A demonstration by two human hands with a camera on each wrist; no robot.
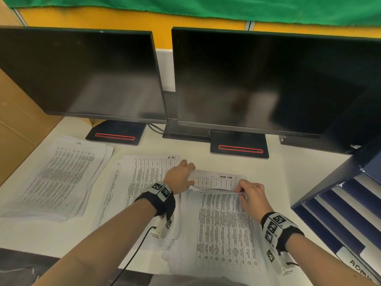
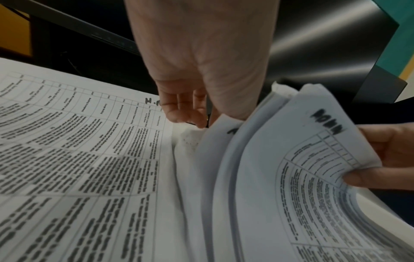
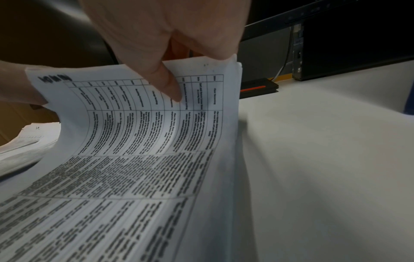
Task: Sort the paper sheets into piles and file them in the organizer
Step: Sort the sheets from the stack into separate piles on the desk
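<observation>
Our right hand (image 1: 250,194) pinches up the far edge of the top sheets (image 1: 218,191) of the stack (image 1: 224,234) before us on the table (image 1: 288,176), our left hand (image 1: 181,175) gripping their left corner, organizer (image 1: 338,205) at right.

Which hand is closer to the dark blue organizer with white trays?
Right. The right hand pinches the lifted paper sheets just left of the dark blue organizer; the left hand lies farther left.
</observation>
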